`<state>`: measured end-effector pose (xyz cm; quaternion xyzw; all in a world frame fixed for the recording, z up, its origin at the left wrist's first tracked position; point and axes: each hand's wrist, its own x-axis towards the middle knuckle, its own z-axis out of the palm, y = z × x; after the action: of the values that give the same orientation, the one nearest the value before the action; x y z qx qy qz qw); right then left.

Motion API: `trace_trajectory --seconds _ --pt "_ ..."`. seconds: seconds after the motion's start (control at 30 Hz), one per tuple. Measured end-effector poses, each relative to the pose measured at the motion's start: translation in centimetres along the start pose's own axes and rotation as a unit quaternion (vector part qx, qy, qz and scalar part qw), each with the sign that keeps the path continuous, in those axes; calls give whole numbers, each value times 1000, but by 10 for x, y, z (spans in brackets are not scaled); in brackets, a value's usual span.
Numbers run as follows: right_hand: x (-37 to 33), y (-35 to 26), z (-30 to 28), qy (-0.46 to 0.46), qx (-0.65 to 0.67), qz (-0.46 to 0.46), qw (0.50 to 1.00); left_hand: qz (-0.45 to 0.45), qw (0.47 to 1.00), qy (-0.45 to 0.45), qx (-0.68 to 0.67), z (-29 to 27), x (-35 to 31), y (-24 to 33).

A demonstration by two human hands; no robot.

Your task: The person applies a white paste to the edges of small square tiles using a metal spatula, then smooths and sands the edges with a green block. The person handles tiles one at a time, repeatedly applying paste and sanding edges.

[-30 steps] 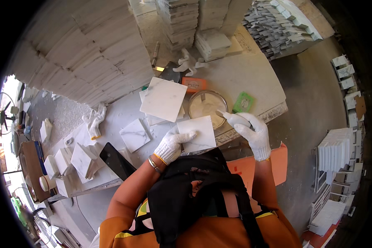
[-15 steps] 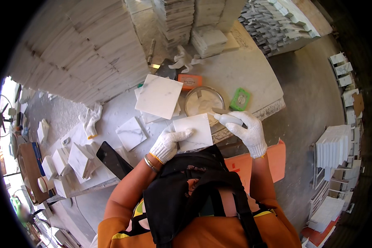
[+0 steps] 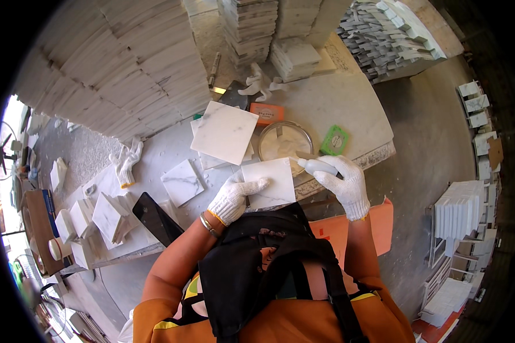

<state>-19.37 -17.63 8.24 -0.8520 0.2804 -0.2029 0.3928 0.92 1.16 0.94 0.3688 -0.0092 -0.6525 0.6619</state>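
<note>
My left hand (image 3: 233,197), in a white knitted glove, is closed on a square white marble tile (image 3: 273,177), thumb lying across its top face. My right hand (image 3: 347,180), gloved likewise, grips the pale handle of a putty knife (image 3: 320,167). Its short blade points left, above the near right rim of a round metal dish (image 3: 311,135) holding a cream-coloured substance. The knife tip is apart from the tile, just to its right. Behind the held tile, another white square tile (image 3: 225,132) lies on top of more tiles.
Around the dish lie an orange box (image 3: 267,113) and a green block (image 3: 334,140). Spare gloves (image 3: 127,162), a phone (image 3: 154,217) and several loose tiles (image 3: 182,183) rest on the left of the bench. Tall tile stacks (image 3: 114,63) border the back; the bench edge (image 3: 377,153) runs at right.
The view has shifted slightly, moving the bench things a little to the right. Both hands keep their grip, and the tile and putty knife stay nearly where they were.
</note>
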Motion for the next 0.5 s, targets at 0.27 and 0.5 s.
trace_trajectory --seconds 0.27,0.5 --pt "1 -8 -2 -22 16 30 999 2 1000 -8 -1 -2 0 0" --pt "-2 -8 0 -16 71 59 996 -2 1000 -5 3 -3 0 0"
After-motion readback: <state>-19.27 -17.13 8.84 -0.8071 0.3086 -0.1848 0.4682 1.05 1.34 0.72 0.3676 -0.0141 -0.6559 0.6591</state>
